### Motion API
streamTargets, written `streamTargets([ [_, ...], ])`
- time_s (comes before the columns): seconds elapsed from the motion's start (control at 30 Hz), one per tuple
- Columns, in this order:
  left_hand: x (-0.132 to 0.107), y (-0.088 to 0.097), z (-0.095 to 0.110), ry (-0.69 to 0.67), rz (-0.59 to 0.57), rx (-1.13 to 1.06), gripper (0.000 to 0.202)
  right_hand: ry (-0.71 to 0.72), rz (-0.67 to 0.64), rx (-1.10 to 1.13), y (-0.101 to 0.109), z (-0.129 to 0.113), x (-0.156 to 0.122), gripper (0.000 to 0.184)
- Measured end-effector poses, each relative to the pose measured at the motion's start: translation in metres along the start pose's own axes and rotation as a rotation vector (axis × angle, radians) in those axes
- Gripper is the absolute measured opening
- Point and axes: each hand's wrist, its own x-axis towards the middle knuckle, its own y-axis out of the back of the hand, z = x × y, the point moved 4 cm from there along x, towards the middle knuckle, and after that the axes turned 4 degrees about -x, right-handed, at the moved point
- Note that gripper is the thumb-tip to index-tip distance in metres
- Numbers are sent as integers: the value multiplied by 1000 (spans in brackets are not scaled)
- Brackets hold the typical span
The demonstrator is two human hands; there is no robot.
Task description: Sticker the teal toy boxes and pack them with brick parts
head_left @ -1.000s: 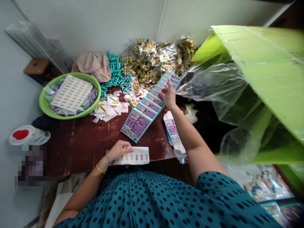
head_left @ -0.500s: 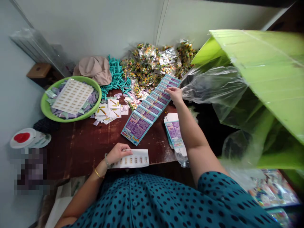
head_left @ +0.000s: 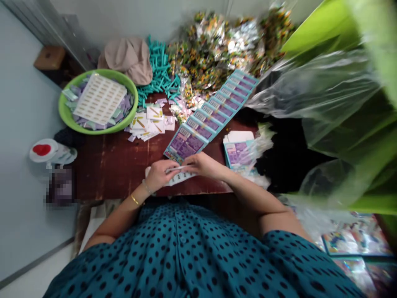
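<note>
A white sheet of small printed stickers point(head_left: 179, 179) is held low over the table's front edge. My left hand point(head_left: 159, 174) grips its left end, the fingers bent over the upper edge. From the other side my right hand point(head_left: 201, 164) pinches the sheet's top edge, its fingertips close to the left ones; whether a single sticker is between them cannot be made out. Just beyond my hands, an overlapping row of purple and blue printed boxes point(head_left: 214, 114) slants away to the upper right. My right hand partly covers the nearest box.
A green basin point(head_left: 62, 111) of small packets stands left, beside loose printed cards point(head_left: 147, 123). Teal plastic pieces point(head_left: 159, 68) and foil-shiny bags of colourful bits point(head_left: 217, 49) are heaped behind. More boxes point(head_left: 237, 153) lie right, near clear plastic point(head_left: 316, 82).
My right hand has left the far end of the box row and come down to the sticker sheet. My left hand still holds the sheet, now lifted and tilted. The view has shifted.
</note>
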Motion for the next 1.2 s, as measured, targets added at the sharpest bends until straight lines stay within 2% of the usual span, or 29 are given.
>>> streamTargets([
  [0.07, 4, 12, 4, -33, 44, 196, 19, -93, -38, -29, -25, -4, -19, 44],
  [0.13, 7, 21, 3, -31, 21, 349, 17, -145, 19, -66, -30, 0, -32, 42],
  [0.2, 8, 26, 2, -39, -31, 404, 18, -117, 49, -84, -30, 3, -39, 37],
  [0.37, 2, 21, 4, -36, -53, 269, 18, -55, 164, -140, -27, 1, -48, 32],
  [0.53, -2, 11, 5, -51, -29, 150, 17, -71, 251, -121, -26, 2, -54, 29],
  [0.63, -3, 5, 8, -87, -55, 21, 18, -44, 281, -161, -25, 2, -56, 28],
  [0.7, -4, 4, 8, -81, -20, -73, 19, -13, 294, -159, -26, 2, -57, 29],
  [0.83, -5, 4, 6, 31, 71, -183, 21, 5, 353, -138, -29, 6, -57, 31],
  [1.03, 2, 0, 6, 204, -34, -370, 27, 111, 475, -300, -25, 9, -54, 17],
  [1.13, 5, -2, -5, 366, -58, -547, 34, 163, 448, -471, -24, 6, -57, 24],
  [1.2, 6, -2, -15, 459, -45, -645, 38, 212, 370, -532, -26, 0, -62, 35],
])
